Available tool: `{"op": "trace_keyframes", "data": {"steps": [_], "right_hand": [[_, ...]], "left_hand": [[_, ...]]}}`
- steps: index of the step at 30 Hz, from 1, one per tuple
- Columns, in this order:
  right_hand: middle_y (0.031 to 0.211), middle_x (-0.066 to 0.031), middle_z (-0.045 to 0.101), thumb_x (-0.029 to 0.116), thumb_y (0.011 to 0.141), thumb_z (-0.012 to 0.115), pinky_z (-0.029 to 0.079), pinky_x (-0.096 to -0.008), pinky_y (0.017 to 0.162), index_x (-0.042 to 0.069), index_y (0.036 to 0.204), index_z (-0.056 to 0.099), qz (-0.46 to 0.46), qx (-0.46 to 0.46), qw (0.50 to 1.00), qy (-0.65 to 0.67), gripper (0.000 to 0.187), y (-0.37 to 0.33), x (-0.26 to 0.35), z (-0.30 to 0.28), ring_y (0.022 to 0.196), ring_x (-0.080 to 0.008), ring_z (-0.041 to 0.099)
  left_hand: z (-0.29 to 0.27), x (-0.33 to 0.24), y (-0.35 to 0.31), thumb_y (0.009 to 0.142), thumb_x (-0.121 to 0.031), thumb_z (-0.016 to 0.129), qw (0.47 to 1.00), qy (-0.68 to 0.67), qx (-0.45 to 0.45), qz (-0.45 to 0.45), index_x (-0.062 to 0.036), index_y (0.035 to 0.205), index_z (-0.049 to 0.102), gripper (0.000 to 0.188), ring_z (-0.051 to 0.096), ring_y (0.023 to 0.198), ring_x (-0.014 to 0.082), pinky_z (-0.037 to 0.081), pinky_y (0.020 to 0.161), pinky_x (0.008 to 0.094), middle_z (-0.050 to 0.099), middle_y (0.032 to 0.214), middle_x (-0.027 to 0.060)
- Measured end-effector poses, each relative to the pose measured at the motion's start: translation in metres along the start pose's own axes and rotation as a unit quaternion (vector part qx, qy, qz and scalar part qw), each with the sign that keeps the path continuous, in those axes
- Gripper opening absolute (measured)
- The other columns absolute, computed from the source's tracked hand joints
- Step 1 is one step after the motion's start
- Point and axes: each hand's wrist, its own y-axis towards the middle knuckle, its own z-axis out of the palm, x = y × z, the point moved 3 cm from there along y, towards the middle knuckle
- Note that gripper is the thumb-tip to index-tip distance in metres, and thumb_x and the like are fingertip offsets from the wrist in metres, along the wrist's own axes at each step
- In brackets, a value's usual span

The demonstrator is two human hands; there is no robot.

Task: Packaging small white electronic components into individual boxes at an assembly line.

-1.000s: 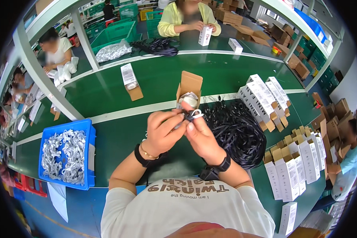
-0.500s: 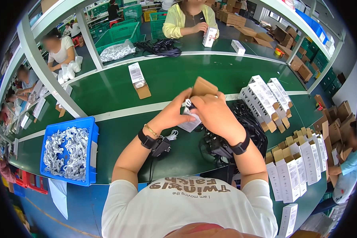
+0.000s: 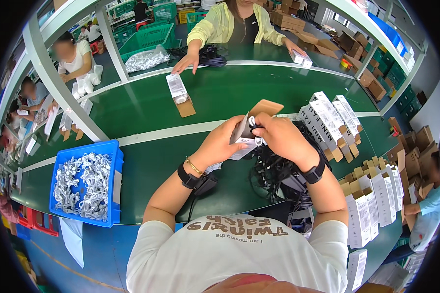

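Note:
My left hand [image 3: 220,141] is closed around a small white carton [image 3: 242,153], tilted, its brown inner flap [image 3: 268,107] standing up. At the carton's open end my right hand [image 3: 284,137] is closed, thumb and fingers pinching a dark and white cord [image 3: 252,124]. Part of the cord is hidden by the fingers and the flap. Under my right forearm lies a heap of black cords [image 3: 271,168]. A piece of white cable [image 3: 214,167] shows beside my left wrist on the green table.
A blue bin [image 3: 116,168] of white cables stands left. At right are white cartons [image 3: 322,119] in rows and several open cartons [image 3: 362,215]. Across the table, a co-worker's hand [image 3: 186,62] reaches to an open carton [image 3: 180,93]. A metal post [image 3: 58,83] rises left.
Both my hands have shifted slightly right with the carton, and its open end now shows more. The co-worker opposite has set a carton down and reached out to the open one, which has moved right.

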Motion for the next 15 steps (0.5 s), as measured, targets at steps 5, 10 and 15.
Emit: {"op": "trace_keyframes", "data": {"steps": [5,10,15], "right_hand": [[0.08,-0.0091,0.063,0.016,0.083,0.063,0.045,-0.0417,0.075,0.006,0.081,0.064,-0.079,0.032,0.995,-0.057,0.01,0.004,0.003,-0.008,0.088,-0.0305,0.059],[0.077,-0.004,0.061,0.017,0.076,0.065,0.043,-0.0395,0.075,0.012,0.074,0.065,-0.155,-0.052,0.969,-0.183,0.005,0.0,0.004,-0.009,0.087,-0.0243,0.06],[0.07,-0.0068,0.061,0.008,0.075,0.056,0.043,-0.0424,0.08,0.007,0.077,0.061,-0.125,-0.129,0.954,-0.24,0.005,0.003,0.011,0.013,0.077,-0.0267,0.063]], "left_hand": [[0.003,-0.002,-0.006,0.074,-0.006,0.075,0.998,0.051,-0.029,0.01,-0.0009,0.134,0.038,0.07,0.052,0.118,0.0322,0.044,0.098,0.0392,0.05,0.127,0.0192],[0.01,-0.007,-0.005,0.076,-0.004,0.073,0.996,0.086,-0.015,0.031,-0.0015,0.137,0.035,0.072,0.051,0.12,0.0299,0.044,0.099,0.039,0.048,0.131,0.0172],[0.009,0.004,-0.005,0.074,-0.007,0.073,0.998,0.053,-0.035,0.013,-0.0008,0.137,0.035,0.073,0.051,0.118,0.0345,0.044,0.097,0.0389,0.052,0.127,0.0203]]}}
